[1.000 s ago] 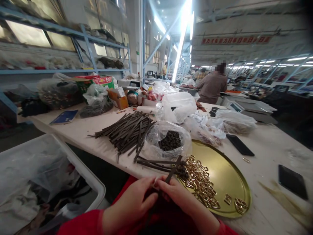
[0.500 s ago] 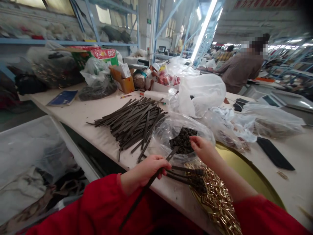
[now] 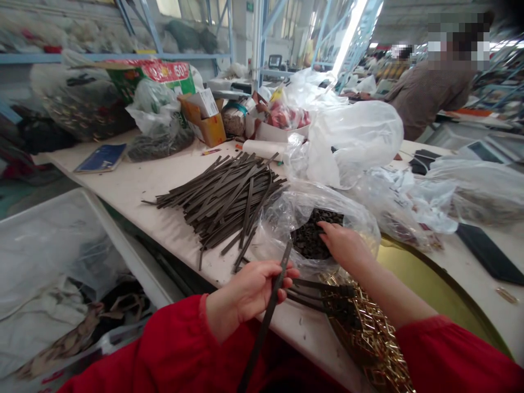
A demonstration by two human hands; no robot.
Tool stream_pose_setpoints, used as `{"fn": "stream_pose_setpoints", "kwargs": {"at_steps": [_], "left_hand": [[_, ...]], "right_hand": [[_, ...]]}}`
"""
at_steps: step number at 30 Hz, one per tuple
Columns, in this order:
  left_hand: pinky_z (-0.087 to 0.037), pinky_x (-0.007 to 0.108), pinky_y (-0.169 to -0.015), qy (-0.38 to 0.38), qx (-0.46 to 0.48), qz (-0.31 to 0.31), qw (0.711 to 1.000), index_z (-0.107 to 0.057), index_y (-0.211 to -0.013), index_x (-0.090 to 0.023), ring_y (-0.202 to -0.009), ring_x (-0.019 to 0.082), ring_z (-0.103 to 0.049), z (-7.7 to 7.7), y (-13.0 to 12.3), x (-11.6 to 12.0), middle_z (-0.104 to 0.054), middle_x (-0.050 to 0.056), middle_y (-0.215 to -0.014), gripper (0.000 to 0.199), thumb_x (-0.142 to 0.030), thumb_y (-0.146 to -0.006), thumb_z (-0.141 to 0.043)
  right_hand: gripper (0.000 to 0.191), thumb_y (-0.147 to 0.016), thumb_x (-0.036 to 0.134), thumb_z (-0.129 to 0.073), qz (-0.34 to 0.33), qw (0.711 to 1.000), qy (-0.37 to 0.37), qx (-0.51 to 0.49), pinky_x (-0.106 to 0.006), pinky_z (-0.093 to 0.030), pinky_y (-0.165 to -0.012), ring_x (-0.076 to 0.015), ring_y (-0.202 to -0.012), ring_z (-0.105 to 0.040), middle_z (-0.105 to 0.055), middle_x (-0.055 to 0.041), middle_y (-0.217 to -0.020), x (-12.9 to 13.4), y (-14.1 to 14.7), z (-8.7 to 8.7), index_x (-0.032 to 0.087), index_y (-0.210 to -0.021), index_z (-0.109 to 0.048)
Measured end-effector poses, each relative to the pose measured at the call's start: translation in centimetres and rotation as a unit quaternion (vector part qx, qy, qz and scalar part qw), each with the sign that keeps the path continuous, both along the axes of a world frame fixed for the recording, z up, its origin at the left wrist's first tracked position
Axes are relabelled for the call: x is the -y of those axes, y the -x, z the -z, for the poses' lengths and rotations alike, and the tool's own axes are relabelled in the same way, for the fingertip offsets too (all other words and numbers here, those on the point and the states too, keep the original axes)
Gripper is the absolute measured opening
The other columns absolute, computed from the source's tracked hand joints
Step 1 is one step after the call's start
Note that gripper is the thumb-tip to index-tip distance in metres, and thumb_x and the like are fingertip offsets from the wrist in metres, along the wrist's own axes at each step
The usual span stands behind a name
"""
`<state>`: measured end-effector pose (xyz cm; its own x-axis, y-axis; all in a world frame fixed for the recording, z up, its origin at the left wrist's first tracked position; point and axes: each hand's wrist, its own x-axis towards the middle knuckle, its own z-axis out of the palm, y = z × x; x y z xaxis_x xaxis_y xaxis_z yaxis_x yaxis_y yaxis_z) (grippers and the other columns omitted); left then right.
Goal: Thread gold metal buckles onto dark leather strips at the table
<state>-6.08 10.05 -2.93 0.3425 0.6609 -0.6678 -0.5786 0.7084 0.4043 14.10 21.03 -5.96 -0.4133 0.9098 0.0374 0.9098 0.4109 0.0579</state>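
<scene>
My left hand (image 3: 260,286) is closed round a dark brown flat strap (image 3: 270,311) with small holes near its upper end; the strap slants down towards my lap. My right hand (image 3: 346,243) reaches into a clear plastic bag (image 3: 272,218), its thumb and index finger a little apart at a heap of small dark pieces (image 3: 309,237). Beyond my left hand lies a pile of similar straps (image 3: 221,199). Under my right forearm, gold chain (image 3: 379,344) with dark strap ends (image 3: 313,295) rests on a round gold tray (image 3: 426,284).
A dark flat case (image 3: 491,254) lies on the right of the table, beside more plastic bags (image 3: 364,142). Towards the back stand a cardboard box (image 3: 204,123) and a blue booklet (image 3: 101,158). A lined bin (image 3: 102,229) is at the left. Another person (image 3: 434,90) stands beyond the table.
The view has shifted slightly. My left hand has turned, and the strap in it stands steeper. My right hand stays at the small dark pieces, its fingers shifted a little.
</scene>
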Motion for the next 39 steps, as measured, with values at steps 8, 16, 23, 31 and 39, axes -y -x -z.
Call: {"fn": "stream_pose_setpoints", "kwargs": {"at_steps": [8,16,23,31,39], "left_hand": [[-0.036,0.016,-0.042,0.013,-0.017,-0.003,1.0,-0.06,-0.088,-0.008,-0.051,0.006,-0.051,-1.2,-0.6,1.4,-0.062,0.006,-0.078,0.02,-0.015,-0.086,-0.042],[-0.032,0.011,-0.04,-0.052,0.009,0.049,0.997,-0.06,-0.091,-0.008,-0.048,0.002,-0.048,-2.9,-1.9,4.3,-0.054,0.001,-0.073,0.016,-0.008,-0.083,-0.046],[-0.03,0.01,-0.037,-0.108,-0.026,0.094,0.989,-0.06,-0.088,-0.01,-0.047,0.001,-0.046,-3.5,-2.4,7.2,-0.054,0.0,-0.073,0.012,-0.009,-0.077,-0.054],[-0.039,0.012,-0.04,-0.153,-0.159,0.148,0.964,-0.058,-0.085,-0.012,-0.053,0.005,-0.053,-3.3,-3.8,9.3,-0.055,-0.001,-0.069,0.016,-0.006,-0.071,-0.055],[-0.039,0.014,-0.044,-0.138,-0.156,0.167,0.964,-0.058,-0.085,-0.013,-0.051,0.005,-0.05,-2.3,-4.1,10.1,-0.055,-0.001,-0.065,0.018,-0.012,-0.067,-0.058]], "right_hand": [[0.024,-0.082,0.022,-0.046,0.0,0.959,-0.007,-0.282,-0.033,-0.045,-0.077,-0.022,-0.088,-0.061,-0.067,-0.01,-0.096,2.4,-0.3,-2.0,0.016,-0.098,-0.062],[0.029,-0.066,0.045,-0.066,0.098,0.762,0.2,-0.608,-0.025,-0.04,-0.053,-0.0114,-0.052,-0.049,-0.056,0.003,-0.054,9.8,-0.1,-4.3,0.018,-0.07,-0.056],[0.03,-0.058,0.038,-0.078,0.158,0.542,0.316,-0.762,-0.018,-0.04,-0.051,-0.0061,-0.053,-0.049,-0.06,0.0034,-0.064,14.6,-0.6,-4.4,0.018,-0.065,-0.057],[0.024,-0.059,0.031,-0.078,0.213,0.385,0.338,-0.832,-0.016,-0.045,-0.051,-0.0059,-0.055,-0.054,-0.064,0.0046,-0.067,18.3,-0.5,-2.7,0.021,-0.074,-0.063],[0.026,-0.061,0.033,-0.076,0.228,0.386,0.361,-0.818,-0.018,-0.046,-0.051,-0.0078,-0.055,-0.055,-0.062,0.0036,-0.062,19.7,-0.1,-1.6,0.021,-0.083,-0.068]]}}
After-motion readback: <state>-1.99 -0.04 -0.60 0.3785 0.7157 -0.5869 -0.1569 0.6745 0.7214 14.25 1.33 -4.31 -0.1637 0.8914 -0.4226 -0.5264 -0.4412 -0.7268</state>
